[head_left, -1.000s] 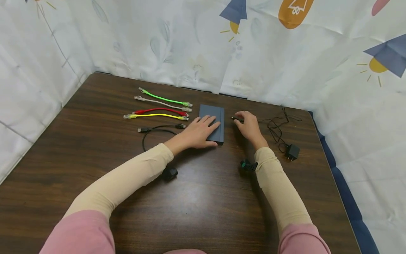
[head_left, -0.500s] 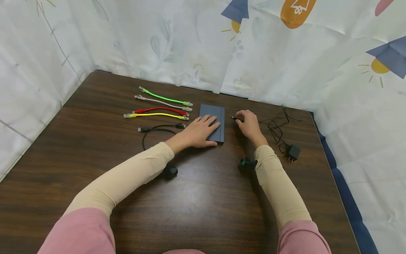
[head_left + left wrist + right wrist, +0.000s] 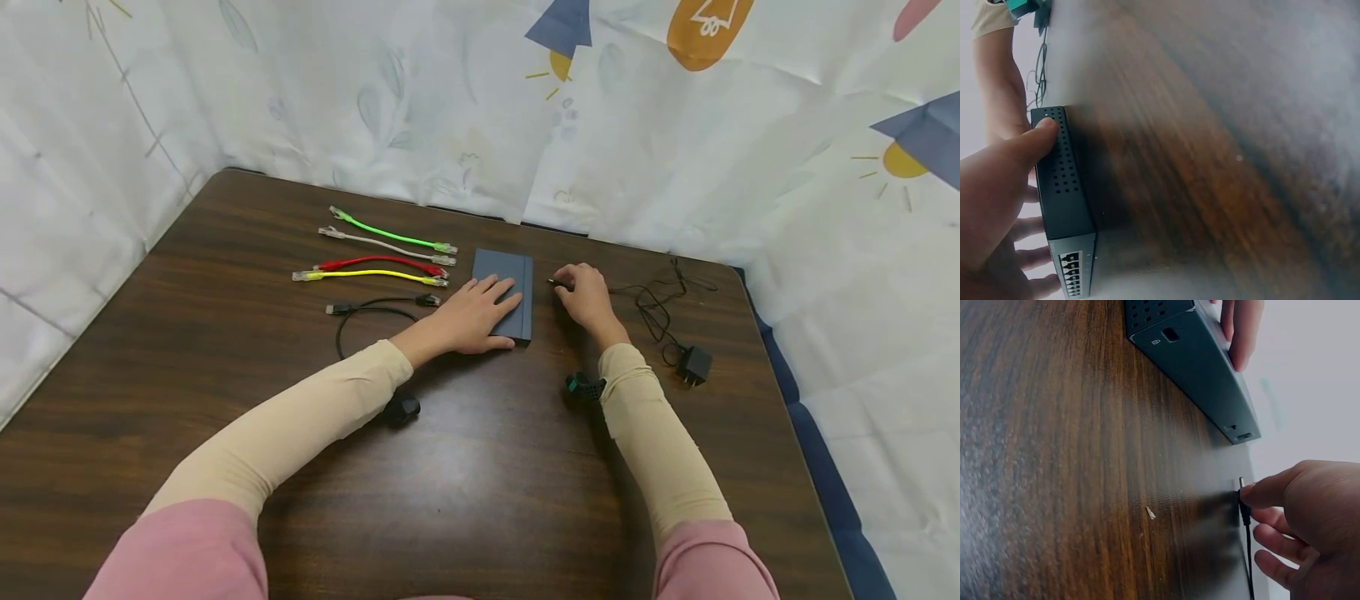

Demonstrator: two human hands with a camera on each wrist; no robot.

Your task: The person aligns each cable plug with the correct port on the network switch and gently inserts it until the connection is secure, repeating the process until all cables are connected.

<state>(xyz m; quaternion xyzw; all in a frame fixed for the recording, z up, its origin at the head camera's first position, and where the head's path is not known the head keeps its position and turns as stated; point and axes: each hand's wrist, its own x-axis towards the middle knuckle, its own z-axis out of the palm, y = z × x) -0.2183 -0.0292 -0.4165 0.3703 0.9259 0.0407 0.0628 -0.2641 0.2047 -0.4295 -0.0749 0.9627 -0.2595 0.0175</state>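
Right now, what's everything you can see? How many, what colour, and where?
Box: 1, dark blue-grey, far middle
Short cables: 4, green cable, white cable, red cable, yellow cable, left of box
Black cable: 1, black, nearer than those
Plug: 1, black, right of box
Power cord: 1, black, right of plug
Power adapter: 1, black, on the right
Table: 1, dark brown, under everything
Speck: 1, whitish, on the table
Curtain: count unclear, white with prints, around the table
Blue cloth: count unclear, dark blue, right table edge
Wrist devices: 2, mostly black, by the wrists
Left grip: 1, bare, resting on box
Right grip: 1, bare, pinching the plug
Cream sleeves: 2, cream, forearms
Pink sleeves: 2, pink, upper arms
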